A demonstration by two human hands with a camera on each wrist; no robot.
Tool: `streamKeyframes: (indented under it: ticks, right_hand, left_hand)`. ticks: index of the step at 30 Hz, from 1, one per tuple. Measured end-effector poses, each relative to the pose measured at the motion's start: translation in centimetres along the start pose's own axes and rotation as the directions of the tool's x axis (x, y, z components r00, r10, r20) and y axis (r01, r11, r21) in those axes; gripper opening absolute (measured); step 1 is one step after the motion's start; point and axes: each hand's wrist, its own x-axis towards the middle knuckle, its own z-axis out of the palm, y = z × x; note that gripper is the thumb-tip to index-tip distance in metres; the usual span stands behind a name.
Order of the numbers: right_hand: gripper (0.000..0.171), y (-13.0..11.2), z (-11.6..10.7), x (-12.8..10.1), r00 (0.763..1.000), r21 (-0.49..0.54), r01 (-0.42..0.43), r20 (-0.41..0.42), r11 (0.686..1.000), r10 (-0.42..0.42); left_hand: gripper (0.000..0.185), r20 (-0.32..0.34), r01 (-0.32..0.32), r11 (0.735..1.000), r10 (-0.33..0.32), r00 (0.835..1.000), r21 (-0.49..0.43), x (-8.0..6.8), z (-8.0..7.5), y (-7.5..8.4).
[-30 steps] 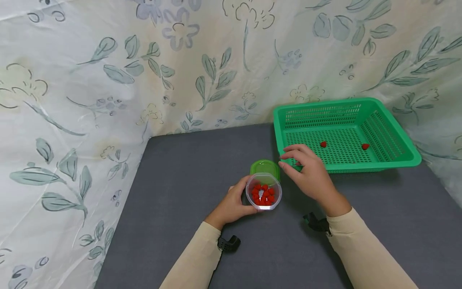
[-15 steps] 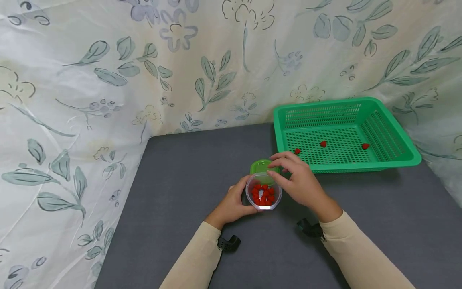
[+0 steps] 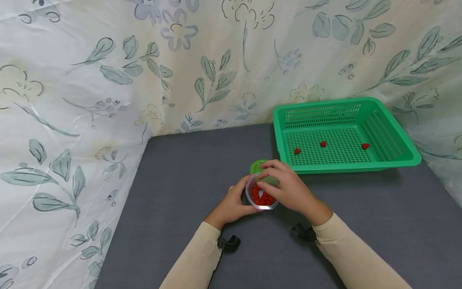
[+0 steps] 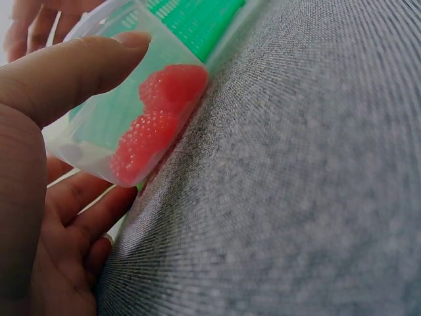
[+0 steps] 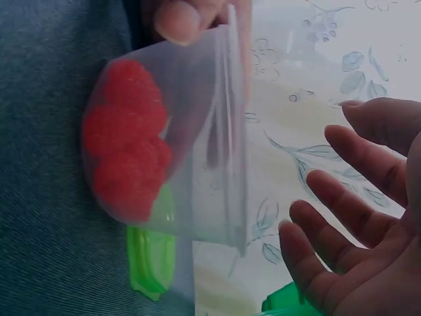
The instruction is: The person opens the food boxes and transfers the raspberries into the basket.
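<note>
A clear plastic tub (image 3: 248, 197) with several red raspberries (image 3: 261, 200) in its bottom stands on the grey cloth. My left hand (image 3: 232, 204) holds it from the left, thumb on the near side and fingers round the far side. In the left wrist view the thumb lies along the tub wall, and raspberries (image 4: 148, 141) show through the plastic. My right hand (image 3: 286, 185) is over the tub's right rim in the head view. The right wrist view shows its fingers (image 5: 348, 201) spread and loosely bent beside the tub's mouth, with nothing visible between them.
Just behind the tub lies a green lid (image 3: 255, 166), partly covered by the right hand. A green slotted basket (image 3: 397, 132) stands at the back right, with 3 raspberries (image 3: 323, 144) apart on its floor. A floral curtain (image 3: 202, 80) hangs behind and left of the table.
My right hand has moved left from the basket's near left corner to above the tub, uncovering the basket's leftmost raspberry. The left hand and the tub have stayed in place.
</note>
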Motion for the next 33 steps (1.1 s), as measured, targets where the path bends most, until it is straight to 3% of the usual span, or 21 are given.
streamKeyframes:
  ticks: [21,33]
  right_hand:
    - [0.014,1.6,2.2,-0.4,0.987,-0.123,-0.117,0.095,0.986,0.129]
    - [0.009,1.9,2.9,-0.7,0.950,-0.174,-0.205,0.202,0.963,0.238]
  left_hand:
    - [0.096,0.006,0.020,0.998,-0.020,1.000,0.057,-0.1,-0.1,0.1]
    - [0.094,0.001,0.019,0.999,-0.019,1.000,0.041,-0.1,-0.1,0.2]
